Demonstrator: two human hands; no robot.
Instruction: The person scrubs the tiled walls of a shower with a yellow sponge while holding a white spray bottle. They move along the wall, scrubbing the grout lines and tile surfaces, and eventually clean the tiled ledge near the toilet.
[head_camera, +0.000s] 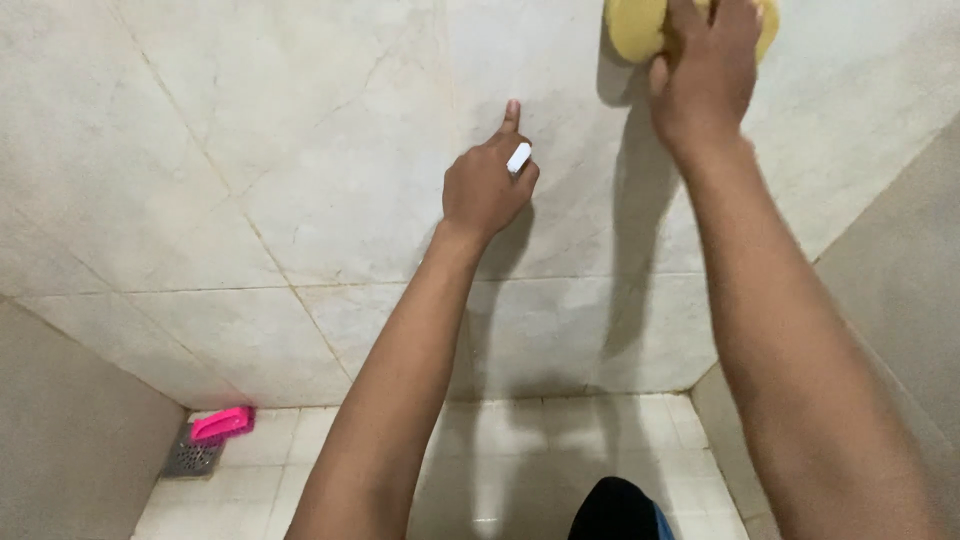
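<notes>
Pale tiled wall (300, 180), mid-wipe by the look of it. Yellow sponge (632, 28) pressed flat to it under right hand (705, 75), fingers spread over it, at frame's top edge. Left hand (488, 185), below and left of that, curled round small white object (518, 158), forefinger pointing up. Next stroke calls for steady pressure. Open tile left of both hands; side wall (900, 270) close on right. Floor (520, 460) far below, pink brush (222, 423) on drain (192, 455).
</notes>
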